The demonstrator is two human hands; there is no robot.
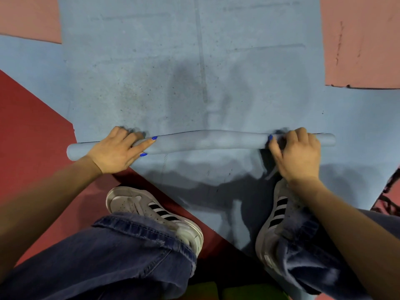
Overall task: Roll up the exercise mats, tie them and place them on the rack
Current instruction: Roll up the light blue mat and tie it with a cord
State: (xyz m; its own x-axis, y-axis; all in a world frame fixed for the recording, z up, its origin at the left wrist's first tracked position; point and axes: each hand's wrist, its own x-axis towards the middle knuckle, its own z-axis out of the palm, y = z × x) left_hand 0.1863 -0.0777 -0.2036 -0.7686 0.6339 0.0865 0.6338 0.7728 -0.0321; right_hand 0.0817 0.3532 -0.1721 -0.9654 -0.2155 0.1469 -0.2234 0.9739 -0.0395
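- Blue exercise mat (pixel 173 68) lies on the floor, far end cut off by the top edge; its near end is wound into a thin roll (pixel 207 141)
- Left hand (pixel 116 151) and right hand (pixel 296 152), set apart, each curl over the roll; fingertips hidden behind it
- Pink mats (pixel 363 40) cut off at both upper corners

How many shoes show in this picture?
2. The left shoe stands on the red floor, near the middle bottom. The right shoe stands on the blue mat, below the right hand. Trouser legs partly cover both.
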